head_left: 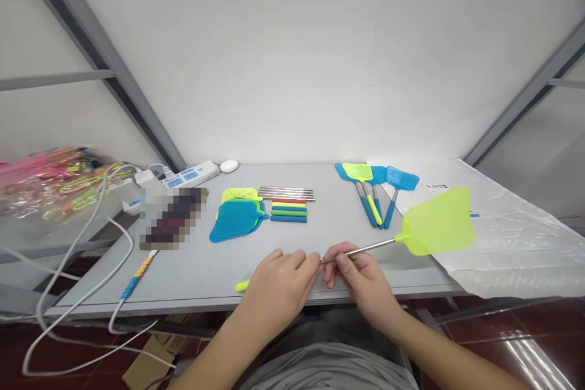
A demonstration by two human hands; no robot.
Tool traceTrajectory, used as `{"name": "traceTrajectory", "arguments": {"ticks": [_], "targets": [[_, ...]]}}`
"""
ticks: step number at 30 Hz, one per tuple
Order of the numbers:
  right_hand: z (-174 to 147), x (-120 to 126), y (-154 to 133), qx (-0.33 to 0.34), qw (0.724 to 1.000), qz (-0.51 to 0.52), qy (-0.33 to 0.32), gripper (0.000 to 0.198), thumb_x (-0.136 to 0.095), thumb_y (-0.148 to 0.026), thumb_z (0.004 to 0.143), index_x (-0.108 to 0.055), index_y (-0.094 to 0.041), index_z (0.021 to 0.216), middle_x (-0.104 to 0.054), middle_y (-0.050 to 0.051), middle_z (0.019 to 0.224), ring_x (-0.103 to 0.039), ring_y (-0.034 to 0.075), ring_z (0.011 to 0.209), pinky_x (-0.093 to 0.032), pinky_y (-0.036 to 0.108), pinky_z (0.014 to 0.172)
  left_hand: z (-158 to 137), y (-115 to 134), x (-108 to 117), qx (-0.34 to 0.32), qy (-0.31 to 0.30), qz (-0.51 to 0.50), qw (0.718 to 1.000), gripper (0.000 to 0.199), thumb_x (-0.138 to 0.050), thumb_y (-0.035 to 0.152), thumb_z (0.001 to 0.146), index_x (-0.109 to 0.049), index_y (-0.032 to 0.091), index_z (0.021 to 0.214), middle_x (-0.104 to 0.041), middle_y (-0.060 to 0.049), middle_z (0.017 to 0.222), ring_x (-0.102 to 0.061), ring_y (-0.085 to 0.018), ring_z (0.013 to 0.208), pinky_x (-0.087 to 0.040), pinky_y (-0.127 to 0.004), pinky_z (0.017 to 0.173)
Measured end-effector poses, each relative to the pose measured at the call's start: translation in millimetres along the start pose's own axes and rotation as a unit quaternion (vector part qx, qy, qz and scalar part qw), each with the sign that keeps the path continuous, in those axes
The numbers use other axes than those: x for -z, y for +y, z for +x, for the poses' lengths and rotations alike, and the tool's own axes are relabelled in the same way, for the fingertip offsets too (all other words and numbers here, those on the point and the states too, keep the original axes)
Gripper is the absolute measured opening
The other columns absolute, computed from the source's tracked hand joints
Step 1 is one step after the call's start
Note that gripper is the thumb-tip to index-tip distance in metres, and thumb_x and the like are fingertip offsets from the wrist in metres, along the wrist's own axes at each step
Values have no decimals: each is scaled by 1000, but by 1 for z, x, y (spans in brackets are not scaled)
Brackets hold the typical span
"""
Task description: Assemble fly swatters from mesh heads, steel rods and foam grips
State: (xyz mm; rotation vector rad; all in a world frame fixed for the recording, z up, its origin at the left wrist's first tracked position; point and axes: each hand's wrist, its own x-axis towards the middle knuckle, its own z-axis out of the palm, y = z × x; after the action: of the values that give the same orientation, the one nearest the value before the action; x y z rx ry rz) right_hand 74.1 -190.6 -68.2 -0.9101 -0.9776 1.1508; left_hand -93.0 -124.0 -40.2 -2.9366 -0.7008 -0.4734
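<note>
Both hands pinch one yellow fly swatter (414, 234) above the counter's (205, 268) front edge: the left hand (278, 283) grips its yellow handle end, the right hand (361, 274) clasps the metal rod (361, 250). Finished swatters (377, 189) lie behind, apart.

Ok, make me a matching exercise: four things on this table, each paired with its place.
Things:
1. yellow swatter
2. power strip
3. foam grips
4. plastic sheet

Places:
A. right end of table
B. rear left, beside the white mouse
C. rod held by left hand and right hand
D. centre, in front of the metal rods

Pairs: 1-C, 2-B, 3-D, 4-A
</note>
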Motion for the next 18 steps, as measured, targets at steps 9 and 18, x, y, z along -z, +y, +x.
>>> {"name": "traceTrajectory", "arguments": {"ticks": [9,18], "targets": [[46,-34,-62,131,989,3,69,36,-49,-48,96,-58,-20,74,-39,-4,58,-33,10,54,-29,25,53,36,10,81,155,4,-257,954,25,-34,35,100,-53,23,88,-62,-2,71,-53,-17,59,-23,-28,54],[22,-36,25,-16,968,182,174,38,-64,-45,87,-46,-20,64,-37,-4,62,-34,10,55,-31,23,50,-2,48,-34,253,-17,-859,444,31,-40,51,94,-47,22,87,-36,11,43,-19,-6,26,-21,-20,33]]}}
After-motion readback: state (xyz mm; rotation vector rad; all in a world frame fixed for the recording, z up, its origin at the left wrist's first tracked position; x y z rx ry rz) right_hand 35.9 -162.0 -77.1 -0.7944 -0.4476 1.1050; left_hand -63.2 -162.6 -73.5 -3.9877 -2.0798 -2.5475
